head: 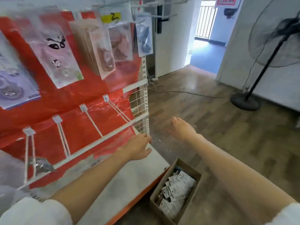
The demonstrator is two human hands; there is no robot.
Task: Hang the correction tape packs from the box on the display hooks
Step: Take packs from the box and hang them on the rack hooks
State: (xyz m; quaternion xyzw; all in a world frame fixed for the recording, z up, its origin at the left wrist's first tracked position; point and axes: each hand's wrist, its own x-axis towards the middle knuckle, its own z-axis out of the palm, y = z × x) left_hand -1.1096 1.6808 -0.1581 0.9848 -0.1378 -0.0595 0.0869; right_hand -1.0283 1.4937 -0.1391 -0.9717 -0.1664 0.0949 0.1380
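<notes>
A brown cardboard box (190, 169) stands on the floor at the foot of the rack, holding several white correction tape packs (177, 192). The red-backed display rack (73, 98) carries a lower row of bare white hooks (95, 124); packs (55, 51) hang from the upper hooks. My left hand (138, 147) reaches over the rack's white base shelf (129, 181), fingers extended and holding nothing. My right hand (182, 128) is stretched out over the floor to the right of the rack, fingers straight and empty. Both hands are above and beyond the box.
A black standing fan (259, 78) stands on the wooden floor at right, its cable (186, 93) trailing towards the rack. An open doorway (206, 46) lies behind. The leftmost lower hook holds a clear pack (40, 164).
</notes>
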